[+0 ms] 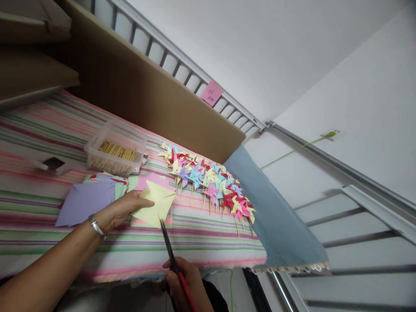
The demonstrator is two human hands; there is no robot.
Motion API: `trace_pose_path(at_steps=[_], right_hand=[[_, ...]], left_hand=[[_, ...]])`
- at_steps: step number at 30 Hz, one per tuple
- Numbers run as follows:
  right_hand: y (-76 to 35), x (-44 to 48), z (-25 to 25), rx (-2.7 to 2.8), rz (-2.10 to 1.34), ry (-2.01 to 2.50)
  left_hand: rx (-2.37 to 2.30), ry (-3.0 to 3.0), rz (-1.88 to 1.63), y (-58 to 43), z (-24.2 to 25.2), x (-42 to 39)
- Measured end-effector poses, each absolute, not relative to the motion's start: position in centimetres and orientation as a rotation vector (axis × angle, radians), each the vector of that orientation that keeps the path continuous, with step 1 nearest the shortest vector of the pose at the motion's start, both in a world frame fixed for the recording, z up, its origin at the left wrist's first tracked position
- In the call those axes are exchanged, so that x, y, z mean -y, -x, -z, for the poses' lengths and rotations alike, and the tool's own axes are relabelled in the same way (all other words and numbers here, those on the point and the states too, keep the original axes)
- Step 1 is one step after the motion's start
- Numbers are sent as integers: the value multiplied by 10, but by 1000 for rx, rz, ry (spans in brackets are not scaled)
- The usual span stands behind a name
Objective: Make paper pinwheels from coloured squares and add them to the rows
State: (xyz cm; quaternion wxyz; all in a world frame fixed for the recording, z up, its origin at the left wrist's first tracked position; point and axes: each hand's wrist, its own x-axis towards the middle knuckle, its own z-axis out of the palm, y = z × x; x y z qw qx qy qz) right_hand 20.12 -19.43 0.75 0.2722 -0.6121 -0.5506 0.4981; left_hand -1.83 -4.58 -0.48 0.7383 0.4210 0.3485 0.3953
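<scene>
My left hand (128, 208) pinches a square of pale yellow paper (157, 203) by its left side, thumb on top. Slits run inward from the paper's corners. Low in the view, my right hand (186, 284) grips a pair of scissors (172, 255) with dark blades and a red handle. The blade tips touch or nearly touch the paper's lower edge. Beneath and beside the yellow square lie stacks of coloured paper, with a purple sheet (87, 201) left of my left wrist and pink paper (152, 182) behind.
Many finished paper pinwheels (208, 177) on sticks lie to the right on the striped cloth (211, 247). A clear plastic box (113, 149) holds wooden sticks. Behind stands a brown board (146, 91) against white rails, with a pink note (212, 92) above it. Cardboard boxes (35, 73) sit at left.
</scene>
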Motion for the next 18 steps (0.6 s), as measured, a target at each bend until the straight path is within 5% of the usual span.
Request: trace_pose_path(at_steps=[18], right_hand=[[-186,183,-9,1426,-1301,1678]], left_hand=[[-679,-830,-840,12,3,50]])
